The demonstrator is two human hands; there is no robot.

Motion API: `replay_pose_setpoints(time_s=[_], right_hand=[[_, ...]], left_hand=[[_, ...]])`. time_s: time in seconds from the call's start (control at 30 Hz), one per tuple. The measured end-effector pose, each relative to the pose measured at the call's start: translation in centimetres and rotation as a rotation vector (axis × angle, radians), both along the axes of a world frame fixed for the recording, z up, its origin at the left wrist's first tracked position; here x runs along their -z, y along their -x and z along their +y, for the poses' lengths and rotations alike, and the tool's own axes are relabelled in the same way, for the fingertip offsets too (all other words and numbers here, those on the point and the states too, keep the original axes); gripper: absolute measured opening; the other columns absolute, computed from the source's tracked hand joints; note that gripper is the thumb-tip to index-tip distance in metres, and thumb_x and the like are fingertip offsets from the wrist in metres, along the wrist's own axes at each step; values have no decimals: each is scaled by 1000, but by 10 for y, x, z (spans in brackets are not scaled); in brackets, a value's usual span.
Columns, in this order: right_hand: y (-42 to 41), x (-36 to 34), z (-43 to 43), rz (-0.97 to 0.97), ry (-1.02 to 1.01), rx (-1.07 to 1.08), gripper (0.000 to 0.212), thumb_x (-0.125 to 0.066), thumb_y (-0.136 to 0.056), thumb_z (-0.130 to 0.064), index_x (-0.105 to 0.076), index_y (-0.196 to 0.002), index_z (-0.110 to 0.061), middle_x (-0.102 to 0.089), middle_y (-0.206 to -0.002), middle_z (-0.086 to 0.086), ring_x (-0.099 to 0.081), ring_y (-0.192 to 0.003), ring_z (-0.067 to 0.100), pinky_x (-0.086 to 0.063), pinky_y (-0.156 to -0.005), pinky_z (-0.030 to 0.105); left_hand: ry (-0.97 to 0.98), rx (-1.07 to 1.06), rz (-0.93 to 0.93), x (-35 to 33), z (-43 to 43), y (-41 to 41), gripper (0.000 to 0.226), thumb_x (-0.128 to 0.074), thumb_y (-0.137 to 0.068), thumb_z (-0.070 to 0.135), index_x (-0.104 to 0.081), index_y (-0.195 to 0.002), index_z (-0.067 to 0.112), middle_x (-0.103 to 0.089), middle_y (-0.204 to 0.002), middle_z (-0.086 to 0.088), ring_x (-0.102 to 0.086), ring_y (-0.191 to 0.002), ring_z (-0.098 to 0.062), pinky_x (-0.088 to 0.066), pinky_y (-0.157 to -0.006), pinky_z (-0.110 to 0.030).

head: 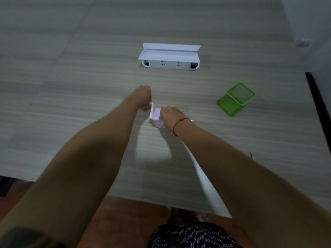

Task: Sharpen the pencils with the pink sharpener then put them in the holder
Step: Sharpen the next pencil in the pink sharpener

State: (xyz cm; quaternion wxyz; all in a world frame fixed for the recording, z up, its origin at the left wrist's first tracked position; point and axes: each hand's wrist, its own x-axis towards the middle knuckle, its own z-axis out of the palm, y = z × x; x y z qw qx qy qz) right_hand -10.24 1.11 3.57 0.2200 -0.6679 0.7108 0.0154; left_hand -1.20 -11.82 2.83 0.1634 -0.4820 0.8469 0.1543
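Observation:
The pink sharpener (157,119) stands on the wooden table (71,104) at the middle of the view. My left hand (143,97) is closed around its white crank handle (151,110) on the sharpener's left side. My right hand (170,117) presses down on the sharpener's body from the right and covers most of it. A small pale tip (192,120) pokes out by my right wrist; I cannot tell whether it is a pencil. The green mesh holder (236,99) stands to the right, apart from both hands, with nothing visible inside.
A white socket box (170,64) with its lid flipped up is set into the table behind the sharpener. The table's front edge lies near my body, and a dark edge (317,104) runs along the right side. A small thin object (251,155) lies on the table at right.

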Motion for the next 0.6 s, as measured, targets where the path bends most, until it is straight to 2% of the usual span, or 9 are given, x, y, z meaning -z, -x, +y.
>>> replay_pose_setpoints(time_s=[0.1, 0.17, 0.23, 0.3, 0.37, 0.4, 0.43, 0.5, 0.6], right_hand=[[-1, -9, 2, 5, -15, -15, 34, -41, -96, -13, -51, -125, 3, -54, -131, 24, -53, -120, 39, -42, -97, 37], [-5, -14, 4, 10, -13, -27, 35, -42, -95, -15, -54, -123, 2, -55, -130, 24, -54, -119, 38, -43, -98, 38], [-8, -18, 4, 17, -19, -33, 35, -45, -94, -19, -57, -121, 0, -57, -127, 24, -56, -117, 38, -44, -96, 37], [-7, -17, 4, 0, -31, -45, 34, -47, -91, -17, -57, -120, -1, -57, -126, 24, -56, -116, 38, -45, -95, 37], [-4, -12, 3, -4, -38, -49, 34, -49, -90, -15, -55, -121, -1, -58, -126, 23, -56, -116, 37, -45, -93, 36], [-2, -12, 4, 4, -46, -40, 35, -50, -90, -15, -55, -121, -1, -57, -126, 22, -57, -116, 37, -45, -92, 35], [-1, -11, 4, 5, -44, -31, 35, -50, -90, -15, -54, -121, -1, -57, -126, 22, -56, -116, 37, -44, -92, 36], [-2, -15, 5, -10, -45, -24, 36, -49, -92, -17, -54, -123, 2, -56, -127, 26, -55, -116, 39, -44, -94, 37], [-4, -20, 4, -18, -49, -13, 37, -44, -95, -17, -53, -125, 4, -54, -130, 27, -54, -119, 40, -42, -96, 38]], left_hand=[[-353, -29, -178, -24, -2, -2, 4, -71, -79, 7, -71, -79, 3, -72, -59, 0, -66, -52, -5, -54, -68, -18], [-669, -97, -303, -14, 10, -12, 6, -68, -83, 7, -70, -81, 2, -72, -58, 2, -68, -55, -2, -52, -82, -18], [-803, -121, -361, 9, 26, -22, 10, -69, -84, 14, -70, -80, 6, -72, -63, -1, -68, -65, -7, -50, -90, -22], [-728, -80, -338, 31, 34, -29, 20, -68, -85, 23, -65, -68, 13, -65, -55, 3, -61, -57, -5, -47, -80, -21], [-428, -114, -196, 46, 35, -31, 28, -68, -82, 20, -60, -57, 13, -59, -39, 5, -57, -40, 0, -46, -68, -22], [-237, -133, -97, 48, 35, -30, 21, -71, -78, 15, -64, -60, 7, -65, -46, -1, -64, -48, -4, -49, -68, -27], [-81, -135, -20, 50, 33, -28, 11, -72, -74, 10, -68, -71, 1, -72, -65, -13, -72, -67, -17, -52, -73, -34], [52, -151, 47, 51, 29, -23, 21, -70, -75, 7, -69, -91, -5, -68, -96, -29, -66, -95, -38, -52, -82, -40], [77, -70, 83, 31, 13, -16, 22, -66, -80, 10, -70, -91, -8, -68, -92, -30, -66, -92, -39, -51, -79, -38]])
